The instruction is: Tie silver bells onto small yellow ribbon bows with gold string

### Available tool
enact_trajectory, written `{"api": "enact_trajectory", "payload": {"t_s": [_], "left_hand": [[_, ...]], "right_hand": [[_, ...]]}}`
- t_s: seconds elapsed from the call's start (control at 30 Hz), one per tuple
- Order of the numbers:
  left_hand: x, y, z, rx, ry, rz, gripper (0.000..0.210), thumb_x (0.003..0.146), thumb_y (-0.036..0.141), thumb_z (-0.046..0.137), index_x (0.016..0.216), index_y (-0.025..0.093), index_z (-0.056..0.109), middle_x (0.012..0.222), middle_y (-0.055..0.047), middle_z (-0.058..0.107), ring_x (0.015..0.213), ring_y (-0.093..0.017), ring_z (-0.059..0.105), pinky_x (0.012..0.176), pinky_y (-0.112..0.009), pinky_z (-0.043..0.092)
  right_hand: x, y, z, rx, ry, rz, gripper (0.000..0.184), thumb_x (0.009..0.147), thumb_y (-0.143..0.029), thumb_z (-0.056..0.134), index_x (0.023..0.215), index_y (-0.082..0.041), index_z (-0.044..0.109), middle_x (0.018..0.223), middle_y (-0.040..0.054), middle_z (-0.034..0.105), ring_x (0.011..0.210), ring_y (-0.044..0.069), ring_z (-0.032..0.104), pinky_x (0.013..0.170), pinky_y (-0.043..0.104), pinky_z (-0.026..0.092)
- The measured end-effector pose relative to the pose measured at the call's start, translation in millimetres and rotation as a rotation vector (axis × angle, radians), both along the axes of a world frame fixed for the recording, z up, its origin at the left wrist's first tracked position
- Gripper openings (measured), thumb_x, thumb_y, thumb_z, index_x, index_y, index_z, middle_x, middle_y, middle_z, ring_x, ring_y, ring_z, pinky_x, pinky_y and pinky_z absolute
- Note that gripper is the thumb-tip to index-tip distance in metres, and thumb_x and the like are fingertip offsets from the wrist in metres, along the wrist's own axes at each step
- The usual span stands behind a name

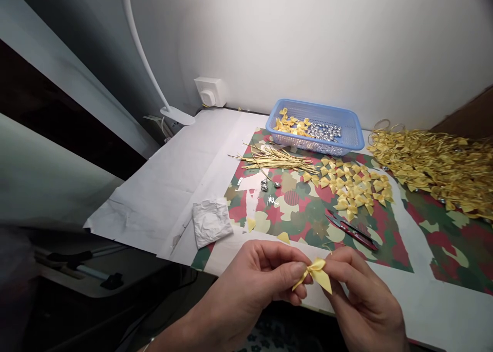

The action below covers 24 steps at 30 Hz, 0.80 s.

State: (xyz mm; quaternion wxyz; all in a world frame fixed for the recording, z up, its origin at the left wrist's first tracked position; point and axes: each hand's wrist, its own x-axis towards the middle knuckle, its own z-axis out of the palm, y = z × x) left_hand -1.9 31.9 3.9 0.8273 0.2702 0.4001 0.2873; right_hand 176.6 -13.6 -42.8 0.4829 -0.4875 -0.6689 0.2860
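Observation:
A small yellow ribbon bow [319,276] is held between my two hands at the table's front edge. My left hand [265,272] pinches its left side between thumb and fingers. The fingers of my right hand [360,295] close on the bow's right side; their tips are partly hidden. Just beyond the hands lie dark red-handled thread snips [352,231]. Farther off, many loose yellow bows [348,185] are spread on the patterned paper [304,208]. Gold cords [281,159] lie in a bundle to their left, with several silver bells [265,185] in front.
A blue plastic basket [358,131] with bows and silver bells stands by the wall. At the right is a large heap of finished yellow bow pieces [442,167]. A folded white cloth or tissue [211,221] lies left, and a white clip lamp [177,115] stands behind.

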Motion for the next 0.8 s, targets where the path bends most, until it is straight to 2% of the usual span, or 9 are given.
{"api": "enact_trajectory", "payload": {"t_s": [0.17, 0.27, 0.43, 0.47, 0.53, 0.63, 0.7, 0.8], "left_hand": [[0.9, 0.7, 0.6, 0.020, 0.011, -0.005, 0.013, 0.082, 0.025, 0.076, 0.083, 0.012, 0.079, 0.066, 0.000, 0.065, 0.058, -0.006, 0.055, 0.058, -0.013, 0.047], [1.1, 1.4, 0.4, 0.079, 0.037, -0.005, 0.011, 0.083, 0.024, 0.076, 0.084, 0.014, 0.079, 0.066, 0.000, 0.067, 0.060, -0.007, 0.057, 0.060, -0.014, 0.048], [2.6, 2.7, -4.3, 0.206, 0.226, 0.074, 0.009, 0.079, 0.022, 0.076, 0.082, 0.015, 0.079, 0.066, 0.000, 0.070, 0.061, -0.010, 0.060, 0.062, -0.019, 0.051], [2.9, 2.3, -6.4, 0.231, 0.270, 0.086, 0.009, 0.080, 0.023, 0.075, 0.083, 0.015, 0.079, 0.067, -0.001, 0.071, 0.063, -0.011, 0.061, 0.063, -0.020, 0.052], [3.2, 0.8, -11.0, 0.314, 0.350, 0.099, 0.010, 0.082, 0.024, 0.073, 0.086, 0.017, 0.079, 0.075, -0.002, 0.074, 0.069, -0.015, 0.065, 0.068, -0.023, 0.054], [3.1, -1.9, -16.9, 0.472, 0.410, 0.080, 0.011, 0.086, 0.024, 0.068, 0.089, 0.020, 0.078, 0.083, -0.002, 0.075, 0.078, -0.017, 0.067, 0.073, -0.026, 0.054], [2.9, -2.4, -18.6, 0.519, 0.416, 0.056, 0.012, 0.088, 0.025, 0.066, 0.090, 0.021, 0.077, 0.083, -0.001, 0.074, 0.079, -0.018, 0.067, 0.072, -0.026, 0.054], [2.4, -0.9, -19.4, 0.498, 0.418, 0.032, 0.013, 0.088, 0.023, 0.064, 0.088, 0.019, 0.076, 0.082, -0.002, 0.074, 0.079, -0.019, 0.067, 0.071, -0.026, 0.053]], "right_hand": [[-0.6, 2.3, 1.3, -0.008, 0.033, -0.010, 0.019, 0.089, -0.007, 0.059, 0.090, -0.023, 0.069, 0.075, 0.0009, 0.059, 0.066, 0.013, 0.061, 0.057, 0.022, 0.048], [-4.6, 0.5, -2.7, -0.048, 0.077, -0.036, 0.019, 0.089, -0.009, 0.060, 0.092, -0.024, 0.071, 0.079, 0.0015, 0.065, 0.070, 0.013, 0.065, 0.060, 0.020, 0.052], [-14.4, -4.5, -4.3, -0.210, 0.179, -0.299, 0.021, 0.095, -0.022, 0.056, 0.114, -0.029, 0.063, 0.098, 0.0011, 0.074, 0.075, 0.013, 0.071, 0.066, 0.020, 0.058], [-14.5, -4.2, -2.0, -0.181, 0.128, -0.341, 0.021, 0.096, -0.022, 0.055, 0.114, -0.029, 0.063, 0.100, 0.0016, 0.074, 0.078, 0.014, 0.071, 0.069, 0.021, 0.058], [-13.2, -1.7, 3.6, -0.027, -0.054, -0.351, 0.019, 0.095, -0.019, 0.056, 0.108, -0.028, 0.066, 0.100, 0.0029, 0.071, 0.084, 0.015, 0.068, 0.074, 0.024, 0.056], [-11.5, 4.0, 8.0, 0.200, -0.269, -0.193, 0.024, 0.091, -0.008, 0.058, 0.105, -0.025, 0.068, 0.094, 0.0054, 0.066, 0.083, 0.017, 0.064, 0.074, 0.026, 0.052], [-12.9, 7.9, 5.6, 0.265, -0.308, -0.093, 0.032, 0.089, 0.001, 0.053, 0.108, -0.020, 0.066, 0.093, 0.0075, 0.065, 0.081, 0.017, 0.061, 0.072, 0.026, 0.051], [-18.7, 12.5, -1.2, 0.346, -0.310, -0.053, 0.038, 0.085, 0.006, 0.047, 0.110, -0.016, 0.064, 0.099, 0.0114, 0.064, 0.085, 0.018, 0.059, 0.071, 0.027, 0.051]]}}
